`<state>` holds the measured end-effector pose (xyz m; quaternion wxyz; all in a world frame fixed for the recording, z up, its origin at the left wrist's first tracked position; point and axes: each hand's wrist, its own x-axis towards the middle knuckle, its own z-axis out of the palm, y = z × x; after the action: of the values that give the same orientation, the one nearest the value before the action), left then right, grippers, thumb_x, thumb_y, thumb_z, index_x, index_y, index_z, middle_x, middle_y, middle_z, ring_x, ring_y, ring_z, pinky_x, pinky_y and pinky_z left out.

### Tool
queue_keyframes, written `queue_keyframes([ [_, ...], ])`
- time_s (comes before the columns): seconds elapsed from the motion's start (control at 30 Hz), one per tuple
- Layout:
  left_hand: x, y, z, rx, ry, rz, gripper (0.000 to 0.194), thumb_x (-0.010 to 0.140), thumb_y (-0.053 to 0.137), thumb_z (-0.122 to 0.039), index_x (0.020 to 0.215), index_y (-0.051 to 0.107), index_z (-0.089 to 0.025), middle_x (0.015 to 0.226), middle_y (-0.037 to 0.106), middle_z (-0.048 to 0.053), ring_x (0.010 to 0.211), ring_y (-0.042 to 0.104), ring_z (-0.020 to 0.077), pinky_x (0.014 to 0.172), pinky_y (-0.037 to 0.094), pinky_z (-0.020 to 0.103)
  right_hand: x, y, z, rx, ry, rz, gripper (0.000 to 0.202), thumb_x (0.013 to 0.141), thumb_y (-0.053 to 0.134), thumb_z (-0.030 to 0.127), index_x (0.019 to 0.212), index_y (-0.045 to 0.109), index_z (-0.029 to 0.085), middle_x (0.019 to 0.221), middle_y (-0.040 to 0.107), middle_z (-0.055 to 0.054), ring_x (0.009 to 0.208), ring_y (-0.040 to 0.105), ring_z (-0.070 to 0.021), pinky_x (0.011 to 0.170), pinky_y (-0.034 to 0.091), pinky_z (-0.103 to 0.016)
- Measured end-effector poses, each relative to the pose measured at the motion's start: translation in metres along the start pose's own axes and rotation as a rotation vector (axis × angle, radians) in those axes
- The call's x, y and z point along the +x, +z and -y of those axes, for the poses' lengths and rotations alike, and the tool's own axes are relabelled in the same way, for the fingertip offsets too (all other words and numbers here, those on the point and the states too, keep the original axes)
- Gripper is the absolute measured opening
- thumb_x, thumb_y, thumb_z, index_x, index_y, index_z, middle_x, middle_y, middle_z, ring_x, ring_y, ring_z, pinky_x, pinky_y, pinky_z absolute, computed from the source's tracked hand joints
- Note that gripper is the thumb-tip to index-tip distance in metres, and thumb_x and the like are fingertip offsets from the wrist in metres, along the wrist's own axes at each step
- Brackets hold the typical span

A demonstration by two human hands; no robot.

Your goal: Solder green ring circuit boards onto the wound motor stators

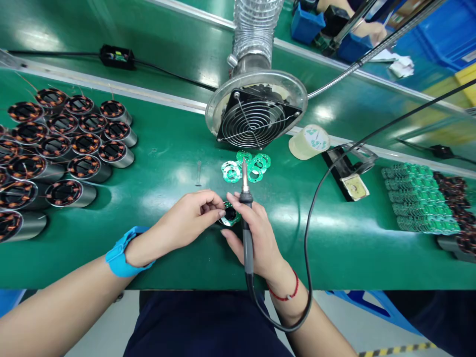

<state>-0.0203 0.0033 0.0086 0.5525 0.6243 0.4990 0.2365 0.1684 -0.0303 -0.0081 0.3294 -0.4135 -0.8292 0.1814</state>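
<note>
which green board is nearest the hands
The green ring-shaped circuit board between left hand and right hand; others form a loose pile and rightward stacks.

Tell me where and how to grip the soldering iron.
Grip the soldering iron by its grey handle, probably from above on the near side: it shows over the right hand, cable at the near end, while the bare metal tip, possibly hot, points away toward the fan.

One soldering iron (pixel 247 243), one fan (pixel 256 119), over a dozen stators (pixel 88 169)
</note>
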Motion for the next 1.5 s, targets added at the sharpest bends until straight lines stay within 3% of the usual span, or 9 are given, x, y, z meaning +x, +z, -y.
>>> queue_keyframes([
  [0.1, 0.0, 0.001, 0.002, -0.067, -0.036, -0.002, 0.016, 0.084, 0.054, -0.032, 0.08, 0.063, -0.019, 0.07, 0.062, -0.001, 0.065, 0.053, 0.0134, 0.059, 0.042, 0.026, 0.001, -0.002, 0.003, -0.018, -0.062, -0.033, 0.054, 0.09, 0.056, 0.015, 0.141, 0.04, 0.025, 0.125, 0.069, -0.01, 0.121, 0.06, -0.0276, 0.095, 0.049, -0.048],
  [0.33, -0.001, -0.001, -0.001, 0.03, 0.009, -0.12, 0.014, 0.082, 0.051, -0.026, 0.072, 0.06, -0.018, 0.069, 0.059, -0.002, 0.062, 0.051, 0.0118, 0.057, 0.039, 0.024, 0.0, -0.003, 0.005, 0.063, -0.001, -0.129, 0.044, 0.092, 0.051, 0.01, 0.134, 0.049, 0.025, 0.095, 0.079, -0.003, 0.088, 0.071, -0.0214, 0.087, 0.052, -0.042],
  [0.47, -0.001, 0.0, -0.001, 0.115, 0.023, -0.127, 0.013, 0.08, 0.049, -0.021, 0.071, 0.056, -0.018, 0.065, 0.054, -0.003, 0.058, 0.046, 0.0107, 0.053, 0.035, 0.024, -0.008, -0.004, 0.006, 0.22, 0.06, -0.32, 0.032, 0.098, 0.05, 0.026, 0.129, 0.056, 0.023, 0.081, 0.076, -0.003, 0.076, 0.072, -0.0208, 0.074, 0.054, -0.039],
  [0.6, -0.001, 0.001, -0.001, 0.137, 0.018, -0.13, 0.012, 0.082, 0.049, -0.02, 0.072, 0.056, -0.018, 0.063, 0.051, -0.004, 0.055, 0.044, 0.0098, 0.052, 0.033, 0.023, -0.014, -0.006, 0.003, 0.288, 0.032, -0.435, 0.024, 0.098, 0.05, 0.035, 0.113, 0.065, 0.023, 0.062, 0.066, 0.002, 0.05, 0.06, -0.0161, 0.056, 0.048, -0.034],
  [0.93, 0.001, 0.001, -0.001, 0.142, 0.041, -0.123, 0.013, 0.084, 0.05, -0.022, 0.073, 0.057, -0.018, 0.064, 0.054, -0.003, 0.057, 0.045, 0.0103, 0.052, 0.033, 0.023, -0.012, -0.008, 0.005, 0.279, -0.001, -0.413, 0.021, 0.097, 0.048, 0.035, 0.103, 0.065, 0.023, 0.053, 0.056, 0.004, 0.042, 0.054, -0.0144, 0.048, 0.043, -0.031],
  [1.07, 0.001, 0.0, -0.002, 0.174, 0.063, -0.126, 0.013, 0.083, 0.05, -0.02, 0.072, 0.057, -0.018, 0.064, 0.053, -0.004, 0.055, 0.043, 0.0099, 0.052, 0.033, 0.024, -0.015, -0.005, 0.003, 0.281, 0.006, -0.444, 0.026, 0.098, 0.05, 0.033, 0.12, 0.062, 0.024, 0.066, 0.069, 0.001, 0.052, 0.063, -0.0162, 0.057, 0.051, -0.034],
  [1.17, 0.001, 0.0, -0.003, 0.198, 0.084, -0.131, 0.012, 0.082, 0.05, -0.018, 0.072, 0.057, -0.018, 0.066, 0.053, -0.003, 0.056, 0.043, 0.0099, 0.052, 0.033, 0.024, -0.013, -0.002, 0.002, 0.249, 0.111, -0.411, 0.036, 0.099, 0.048, 0.024, 0.135, 0.051, 0.028, 0.091, 0.077, -0.002, 0.08, 0.074, -0.02, 0.077, 0.058, -0.039],
  [1.33, 0.0, 0.001, -0.001, 0.193, 0.079, -0.121, 0.011, 0.083, 0.049, -0.018, 0.073, 0.054, -0.019, 0.066, 0.053, -0.004, 0.057, 0.045, 0.0106, 0.053, 0.035, 0.024, -0.005, -0.002, -0.001, 0.23, 0.184, -0.034, 0.053, 0.089, 0.059, 0.015, 0.138, 0.041, 0.026, 0.14, 0.058, -0.012, 0.13, 0.056, -0.0254, 0.107, 0.049, -0.047],
  [1.5, -0.001, -0.003, 0.004, 0.115, -0.075, -0.048, 0.015, 0.09, 0.048, -0.031, 0.097, 0.054, -0.02, 0.077, 0.061, -0.001, 0.066, 0.056, 0.0143, 0.059, 0.044, 0.027, -0.003, 0.002, -0.006, 0.323, 0.236, 0.07, 0.06, 0.088, 0.059, 0.013, 0.142, 0.035, 0.026, 0.141, 0.054, -0.013, 0.128, 0.058, -0.023, 0.107, 0.049, -0.044],
])
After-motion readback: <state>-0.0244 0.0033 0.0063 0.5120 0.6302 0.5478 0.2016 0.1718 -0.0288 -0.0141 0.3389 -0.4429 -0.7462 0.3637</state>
